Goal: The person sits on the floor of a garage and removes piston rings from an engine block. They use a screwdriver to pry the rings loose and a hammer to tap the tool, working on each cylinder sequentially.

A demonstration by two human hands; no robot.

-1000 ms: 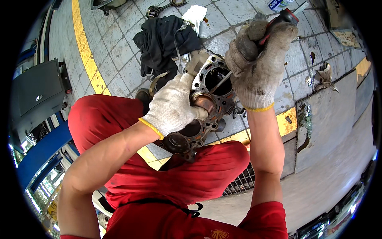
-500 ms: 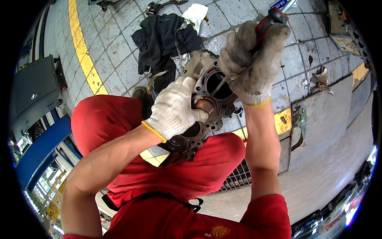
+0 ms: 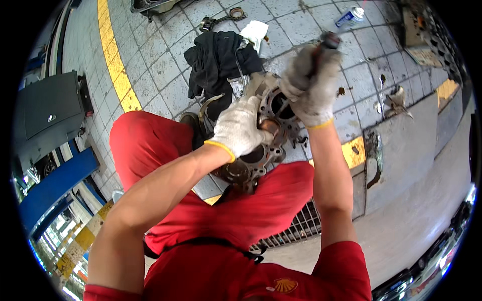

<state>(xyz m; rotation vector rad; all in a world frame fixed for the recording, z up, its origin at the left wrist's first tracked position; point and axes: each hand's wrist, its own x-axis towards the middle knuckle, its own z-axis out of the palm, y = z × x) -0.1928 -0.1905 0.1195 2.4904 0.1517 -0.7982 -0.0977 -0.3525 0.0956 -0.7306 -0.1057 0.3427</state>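
My left hand, in a white glove with a yellow cuff, is closed round the side of a copper-brown piston. The piston sits at the top of a metal engine block between my knees, and my thumb lies along its near side. My right hand, in a dirtier grey glove, makes a fist round a screwdriver with a red and black handle. Its thin shaft slants down across an open cylinder bore toward the piston. Motion blurs this hand, and the screwdriver's tip is hard to make out.
Beyond the block lie a black cloth, a white rag and a connecting rod. A spray can stands at the far right. A dark cabinet is on the left; a floor grate lies by my right knee.
The right fist and screwdriver have shifted left and slightly down relative to the block. The whole view has moved, showing more floor at the far side. The left hand keeps its hold.
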